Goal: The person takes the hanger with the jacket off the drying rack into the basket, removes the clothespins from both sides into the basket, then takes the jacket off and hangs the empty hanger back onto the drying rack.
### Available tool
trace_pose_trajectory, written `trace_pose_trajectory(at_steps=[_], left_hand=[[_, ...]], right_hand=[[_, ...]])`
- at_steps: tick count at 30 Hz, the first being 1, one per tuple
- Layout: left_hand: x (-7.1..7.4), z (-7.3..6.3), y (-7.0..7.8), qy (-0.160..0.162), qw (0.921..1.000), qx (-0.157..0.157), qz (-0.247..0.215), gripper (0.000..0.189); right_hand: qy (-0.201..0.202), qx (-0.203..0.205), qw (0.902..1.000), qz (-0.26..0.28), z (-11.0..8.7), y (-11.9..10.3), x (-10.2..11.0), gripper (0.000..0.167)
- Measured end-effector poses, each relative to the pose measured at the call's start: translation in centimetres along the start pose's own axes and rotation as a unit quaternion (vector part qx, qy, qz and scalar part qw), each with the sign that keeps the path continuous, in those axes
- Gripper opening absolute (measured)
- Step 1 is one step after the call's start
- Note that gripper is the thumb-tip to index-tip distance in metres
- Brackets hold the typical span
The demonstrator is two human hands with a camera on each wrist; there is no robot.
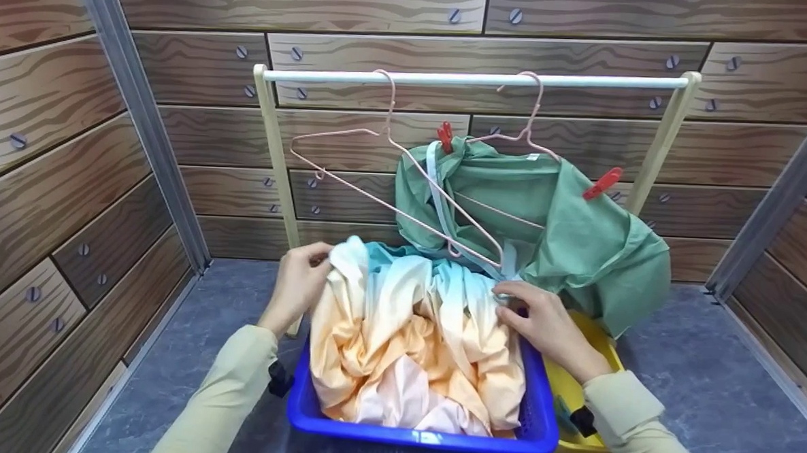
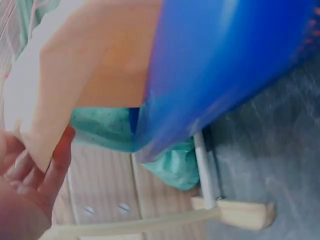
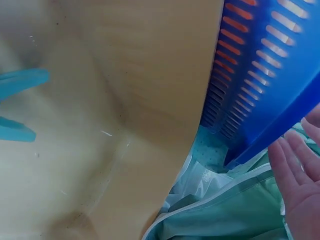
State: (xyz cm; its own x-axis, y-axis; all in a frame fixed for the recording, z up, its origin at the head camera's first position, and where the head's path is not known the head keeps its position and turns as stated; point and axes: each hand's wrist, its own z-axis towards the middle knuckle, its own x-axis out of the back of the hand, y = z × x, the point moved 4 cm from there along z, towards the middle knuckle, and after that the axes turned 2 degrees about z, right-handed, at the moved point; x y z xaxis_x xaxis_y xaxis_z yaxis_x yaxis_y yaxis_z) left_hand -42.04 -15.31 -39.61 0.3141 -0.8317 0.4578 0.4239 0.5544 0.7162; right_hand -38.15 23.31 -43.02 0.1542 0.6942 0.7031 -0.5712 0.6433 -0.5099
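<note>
A crumpled cloth (image 1: 413, 322), fading from teal through white and orange to pale pink, fills the blue basket (image 1: 538, 423); its garment kind is unclear. My left hand (image 1: 299, 283) pinches the cloth's upper left edge, and the left wrist view shows fingers (image 2: 60, 155) behind a white fold. Over at the upper right edge, my right hand (image 1: 542, 318) touches the cloth, with a gap between thumb and forefinger. In the right wrist view its fingers (image 3: 285, 167) look fairly straight beside the basket rim. Part of the fingertips is hidden there.
Behind stands a rack with a white rail (image 1: 471, 80). A bare pink hanger (image 1: 387, 141) hangs left of a green garment (image 1: 593, 248) on another hanger, with red clothespins (image 1: 603, 183). A yellow basin (image 1: 566, 390) sits right of the basket, holding teal clothespins (image 3: 22, 82).
</note>
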Motion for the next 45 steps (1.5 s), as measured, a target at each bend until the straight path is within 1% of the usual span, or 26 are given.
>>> trace_pose_trajectory(at_steps=[2,4,5,7,9,11,12,14,16,19,22,24,26,28,29,31,33,35,38,40,42,44,45], left_hand=[[-0.6,-0.3,0.9,-0.022,0.9983,-0.054,0.006,0.012],[-1.3,-0.7,1.6,-0.054,0.9916,-0.116,0.016,0.014],[-1.6,-1.0,1.8,-0.073,0.9864,-0.145,0.021,0.015],[-2.3,-1.6,2.0,-0.119,0.9743,-0.189,0.027,0.016],[-2.8,-2.2,2.2,-0.168,0.9595,-0.224,0.034,0.016],[-3.4,-2.9,2.1,-0.216,0.9451,-0.241,0.044,0.016],[-3.6,-3.2,2.1,-0.238,0.9386,-0.244,0.053,0.016],[-3.9,-3.7,1.9,-0.271,0.9265,-0.250,0.075,0.016],[-4.2,-4.2,1.8,-0.295,0.9168,-0.250,0.099,0.017],[-4.4,-4.7,1.6,-0.315,0.9080,-0.245,0.128,0.020],[-4.4,-5.0,1.5,-0.329,0.9010,-0.241,0.148,0.023],[-4.3,-5.2,1.4,-0.334,0.8975,-0.239,0.160,0.025],[-4.2,-5.3,1.3,-0.337,0.8952,-0.238,0.169,0.025],[-4.0,-5.4,1.2,-0.338,0.8964,-0.233,0.167,0.026],[-3.9,-5.5,1.0,-0.338,0.8986,-0.228,0.163,0.027],[-3.6,-5.4,0.9,-0.338,0.9050,-0.212,0.147,0.028],[-3.4,-5.1,0.7,-0.332,0.9144,-0.191,0.131,0.027],[-3.0,-4.7,0.5,-0.318,0.9250,-0.170,0.120,0.021],[-2.5,-3.7,0.2,-0.279,0.9409,-0.155,0.113,0.013],[-2.1,-3.1,0.0,-0.257,0.9496,-0.145,0.106,0.011],[-1.9,-2.4,-0.1,-0.240,0.9548,-0.144,0.100,0.011],[-1.9,-1.9,-0.1,-0.235,0.9567,-0.143,0.094,0.011],[-1.9,-1.6,-0.1,-0.235,0.9563,-0.147,0.092,0.011]], right_hand=[[-0.009,-0.011,0.9999,-0.001,0.1,0.4,-0.1,0.033],[-0.019,-0.021,0.9996,0.003,0.2,0.9,-0.2,0.035],[-0.024,-0.025,0.9994,0.004,0.2,1.1,-0.2,0.036],[-0.031,-0.032,0.9990,0.005,0.3,1.5,-0.3,0.039],[-0.041,-0.042,0.9983,0.006,0.4,1.8,-0.4,0.043],[-0.053,-0.048,0.9974,0.007,0.6,2.0,-0.6,0.046],[-0.058,-0.051,0.9970,0.006,0.7,2.0,-0.7,0.048],[-0.070,-0.050,0.9963,-0.001,1.0,2.1,-0.9,0.051],[-0.079,-0.042,0.9959,-0.011,1.2,2.1,-1.1,0.053],[-0.088,-0.033,0.9953,-0.023,1.5,2.2,-1.3,0.054],[-0.093,-0.026,0.9949,-0.032,1.8,2.2,-1.4,0.052],[-0.091,-0.016,0.9950,-0.038,1.9,2.2,-1.5,0.045],[-0.080,-0.007,0.9960,-0.039,2.1,2.1,-1.5,0.030],[-0.063,0.001,0.9974,-0.037,2.2,2.0,-1.5,0.018],[-0.053,0.002,0.9980,-0.035,2.3,2.0,-1.5,0.015],[-0.037,-0.001,0.9989,-0.028,2.2,1.9,-1.3,0.015],[-0.023,0.003,0.9993,-0.028,2.1,1.6,-1.2,0.016],[-0.011,0.011,0.9996,-0.025,1.9,1.3,-1.1,0.016],[0.006,0.035,0.9992,-0.015,1.6,0.6,-1.2,0.016],[0.012,0.054,0.9985,0.001,1.5,0.0,-1.3,0.017],[0.016,0.075,0.9970,0.014,1.3,-0.7,-1.3,0.017],[0.021,0.102,0.9943,0.024,1.1,-1.4,-1.3,0.019],[0.023,0.118,0.9924,0.026,0.9,-1.7,-1.3,0.020]])
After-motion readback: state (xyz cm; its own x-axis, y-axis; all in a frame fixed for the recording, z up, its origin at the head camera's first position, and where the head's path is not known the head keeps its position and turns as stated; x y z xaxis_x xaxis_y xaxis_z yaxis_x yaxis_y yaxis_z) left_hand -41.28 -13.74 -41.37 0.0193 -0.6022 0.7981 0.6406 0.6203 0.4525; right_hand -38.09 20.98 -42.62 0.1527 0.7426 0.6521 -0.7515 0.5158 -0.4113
